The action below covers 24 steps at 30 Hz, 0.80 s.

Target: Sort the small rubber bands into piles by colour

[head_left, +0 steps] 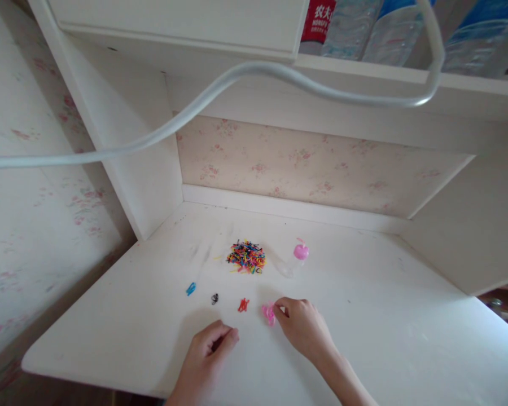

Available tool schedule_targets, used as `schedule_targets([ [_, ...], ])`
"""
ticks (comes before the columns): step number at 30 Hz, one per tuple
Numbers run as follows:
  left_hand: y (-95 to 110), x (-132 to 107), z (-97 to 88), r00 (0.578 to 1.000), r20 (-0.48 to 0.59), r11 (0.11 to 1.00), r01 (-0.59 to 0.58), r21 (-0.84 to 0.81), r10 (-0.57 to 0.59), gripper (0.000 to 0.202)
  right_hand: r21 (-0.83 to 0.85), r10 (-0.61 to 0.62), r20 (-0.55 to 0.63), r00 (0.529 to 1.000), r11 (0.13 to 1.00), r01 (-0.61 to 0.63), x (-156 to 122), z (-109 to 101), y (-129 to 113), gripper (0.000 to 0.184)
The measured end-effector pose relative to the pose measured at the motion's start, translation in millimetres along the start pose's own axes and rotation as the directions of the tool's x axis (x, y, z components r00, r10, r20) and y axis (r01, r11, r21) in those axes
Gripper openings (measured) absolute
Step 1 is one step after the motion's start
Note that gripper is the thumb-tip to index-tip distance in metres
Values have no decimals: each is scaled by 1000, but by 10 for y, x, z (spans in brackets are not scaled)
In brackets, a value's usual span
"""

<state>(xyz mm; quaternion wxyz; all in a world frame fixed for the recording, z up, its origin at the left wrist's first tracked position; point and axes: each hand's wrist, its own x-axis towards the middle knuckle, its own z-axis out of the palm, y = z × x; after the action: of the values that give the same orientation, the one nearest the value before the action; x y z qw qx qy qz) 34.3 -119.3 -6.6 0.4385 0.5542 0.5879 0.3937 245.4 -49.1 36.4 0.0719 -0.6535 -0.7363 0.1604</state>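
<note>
1. The right hand (302,327) lay on the white counter (385,316) at the lower middle of the frame, its wrist running off toward the bottom right.
2. Its fingertips touched a small clump of pink bands (267,313) just to its left. The grip was drawn close around them, but whether it pinched a band could not be told.
3. The left hand (207,352) rested on the counter near the bottom edge, left of the right hand and apart from it. Its grip was curled and pressed together, thumb against the fingers. Whether it held anything could not be told.
4. Left of the pink bands, a row of small clumps ran slightly upward toward the left: red bands (242,305), then black bands (214,298), then blue bands (191,288), each apart from the next.
5. Above this row, near the frame's centre, sat a mixed pile of bands (246,257) in many colours.
6. Just right of the pile, a small clear bottle (294,258) with a pink cap lay on its side.
7. A pale cable (161,129) hung across the upper frame, in front of flowered wallpaper (305,169).
8. Water bottles (351,28) lay on the shelf at the upper right.
</note>
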Motion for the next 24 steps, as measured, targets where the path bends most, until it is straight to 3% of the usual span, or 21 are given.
schedule_targets([
  [9,54,107,-63,997,-45,996,69,63,-66,43,123,12,-71,997,992,-3,-80,-21,55,28],
  [12,162,246,-147,997,-68,977,-10,214,25,41,256,5,-154,988,966,35,-174,40,183,32],
  [18,402,664,-204,957,-69,792,-191,579,281,31,440,66,-212,975,897,35,-364,431,383,50],
  [24,494,1070,-34,972,-91,624,-67,778,218,22,482,101,-302,948,874,61,-424,477,349,61],
])
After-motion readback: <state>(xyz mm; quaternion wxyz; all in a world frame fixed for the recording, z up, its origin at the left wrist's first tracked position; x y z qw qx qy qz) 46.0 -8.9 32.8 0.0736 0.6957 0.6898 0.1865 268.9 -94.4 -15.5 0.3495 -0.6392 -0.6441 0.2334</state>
